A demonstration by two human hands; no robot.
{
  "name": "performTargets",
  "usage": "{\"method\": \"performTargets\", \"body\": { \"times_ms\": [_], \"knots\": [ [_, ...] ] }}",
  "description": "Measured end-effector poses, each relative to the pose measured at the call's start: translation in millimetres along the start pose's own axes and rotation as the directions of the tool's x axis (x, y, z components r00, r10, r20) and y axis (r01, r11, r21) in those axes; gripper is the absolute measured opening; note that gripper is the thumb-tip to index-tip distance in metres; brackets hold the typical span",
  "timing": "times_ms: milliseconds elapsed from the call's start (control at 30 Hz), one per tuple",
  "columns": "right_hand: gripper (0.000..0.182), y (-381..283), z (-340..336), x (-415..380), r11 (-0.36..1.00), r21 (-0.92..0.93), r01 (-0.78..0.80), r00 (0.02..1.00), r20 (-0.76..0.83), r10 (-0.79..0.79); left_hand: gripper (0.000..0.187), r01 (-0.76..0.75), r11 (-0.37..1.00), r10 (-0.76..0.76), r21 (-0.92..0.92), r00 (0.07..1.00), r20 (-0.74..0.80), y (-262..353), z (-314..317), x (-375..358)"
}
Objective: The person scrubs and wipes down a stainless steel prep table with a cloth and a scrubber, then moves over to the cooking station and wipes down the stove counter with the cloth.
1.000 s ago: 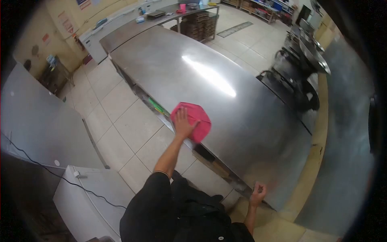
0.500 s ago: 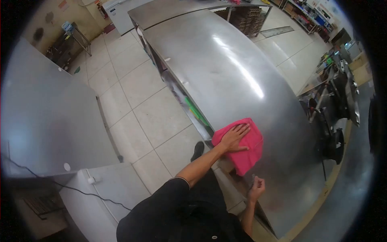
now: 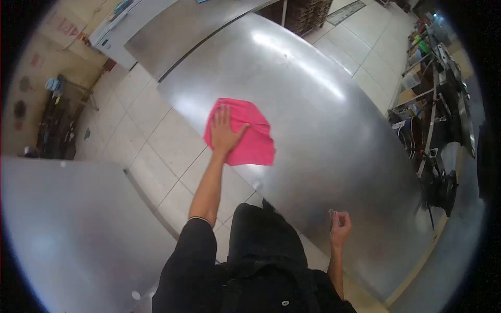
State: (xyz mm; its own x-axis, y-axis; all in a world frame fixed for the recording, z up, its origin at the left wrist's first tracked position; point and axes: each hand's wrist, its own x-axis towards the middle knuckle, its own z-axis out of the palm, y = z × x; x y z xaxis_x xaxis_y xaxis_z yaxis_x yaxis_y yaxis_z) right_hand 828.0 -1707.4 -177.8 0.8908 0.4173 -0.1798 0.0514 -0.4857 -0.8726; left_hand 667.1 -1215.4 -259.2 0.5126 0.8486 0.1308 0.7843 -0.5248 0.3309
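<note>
"One pink cloth (image 3: pixel 253 136) — where is it?"

"Right under the left hand (image 3: pixel 223 134), spreading out past its thumb side, at the edge of the metal table (image 3: pixel 313 151)."

"And how is that hand set?"

"Open, palm down, fingers slightly apart on the pink cloth."

"The right hand (image 3: pixel 341 225)?"

"Nearly closed, fingertips pinching a small object (image 3: pixel 331 214) — too small to identify — over the metal table, well apart from the left hand."
</note>
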Motion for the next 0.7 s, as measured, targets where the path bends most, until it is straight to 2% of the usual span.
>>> {"method": "performTargets", "body": {
  "times_ms": [67,167,200,233,267,300,367,433,467,500,533,567,600,633,700],
  "knots": [
    [0.023,-13,17,15,0.999,-0.013,-0.052,0.998,-0.039,0.051,0.108,0.060,0.994,-0.057,0.088,0.998,-0.039,-35,-4,58],
    [0.023,-35,48,35,0.997,-0.076,-0.022,0.979,-0.205,0.006,0.105,0.154,0.977,-0.144,0.148,0.987,-0.078,-79,0,171],
    [0.023,-34,55,40,0.992,-0.101,-0.075,0.961,-0.275,0.045,0.105,0.129,0.983,-0.120,0.132,0.990,-0.072,-81,8,209],
    [0.023,-26,64,37,0.984,-0.121,-0.133,0.937,-0.340,0.085,0.103,0.192,0.975,-0.177,0.112,0.976,-0.130,-82,15,243],
    [0.023,-19,82,26,0.981,-0.121,-0.149,0.926,-0.365,0.096,0.101,0.250,0.964,-0.231,0.092,0.956,-0.179,-84,23,281],
    [0.023,-10,101,25,0.979,-0.143,-0.146,0.900,-0.429,0.071,0.101,0.224,0.972,-0.209,0.070,0.962,-0.174,-75,40,328],
    [0.024,-23,127,33,0.966,-0.197,-0.166,0.863,-0.503,0.045,0.096,0.294,0.942,-0.230,0.161,0.916,-0.329,-49,88,383],
    [0.023,-55,184,26,0.967,0.118,-0.224,0.824,-0.508,0.253,0.092,0.081,0.995,-0.088,-0.055,0.988,-0.129,27,110,404],
    [0.023,-78,214,19,0.959,0.109,-0.260,0.802,-0.529,0.277,0.088,-0.025,0.996,0.016,-0.089,0.995,-0.099,72,117,403],
    [0.023,-103,235,14,0.958,0.083,-0.274,0.811,-0.515,0.277,0.086,-0.264,0.947,0.235,-0.186,0.958,-0.162,107,125,386],
    [0.022,-125,252,27,0.964,0.057,-0.258,0.832,-0.494,0.252,0.083,-0.369,0.902,0.360,-0.223,0.929,-0.079,139,133,362],
    [0.022,-143,269,41,0.966,0.047,-0.252,0.831,-0.502,0.241,0.079,-0.529,0.776,0.513,-0.344,0.846,-0.145,154,151,330],
    [0.022,-163,284,45,0.954,0.101,-0.283,0.829,-0.475,0.297,0.077,-0.620,0.680,0.668,-0.391,0.744,-0.017,163,131,298],
    [0.022,-182,294,51,0.937,0.159,-0.312,0.824,-0.446,0.350,0.078,-0.654,0.599,0.766,-0.462,0.636,0.094,164,106,269],
    [0.024,-205,290,72,0.925,0.199,-0.325,0.810,-0.447,0.381,0.082,-0.731,0.394,0.904,-0.558,0.417,0.092,146,113,204]
  ]
}}
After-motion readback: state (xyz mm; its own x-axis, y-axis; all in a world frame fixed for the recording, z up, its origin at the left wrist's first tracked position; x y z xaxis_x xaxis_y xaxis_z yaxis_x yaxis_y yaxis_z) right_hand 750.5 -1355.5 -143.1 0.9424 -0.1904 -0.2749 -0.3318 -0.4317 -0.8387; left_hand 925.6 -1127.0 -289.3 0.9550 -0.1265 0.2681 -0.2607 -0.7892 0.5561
